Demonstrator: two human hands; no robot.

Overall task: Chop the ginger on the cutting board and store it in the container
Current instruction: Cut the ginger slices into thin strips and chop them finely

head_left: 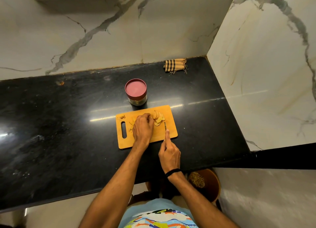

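Head view, looking down on a black counter [68, 125] set into a marble-walled corner. A wooden board [171, 113] is laid near the front edge, within easy reach, its handle slot to the left. The ginger [158, 118] is seen on the far middle of the board as a fan of pale slices, with small scraps [122, 117] pushed off to the far left corner. The left hand [142, 127] is set palm down just left of the slices, its fingers bent and bunched onto the ginger, probably so that it is steadied and the fingertips are kept tucked away from the blade; what lies under the palm is hidden. The knife [165, 125] is held by the right hand [169, 153], three fingers and thumb wrapped round the handle and the forefinger stretched straight along the spine, a hold judged to give control over the cut. The blade is placed just right of the slices. The container [136, 92] is stood just behind the board, its pink lid on, so storing is not yet begun. A checked cloth [175, 65] is folded by the back wall.
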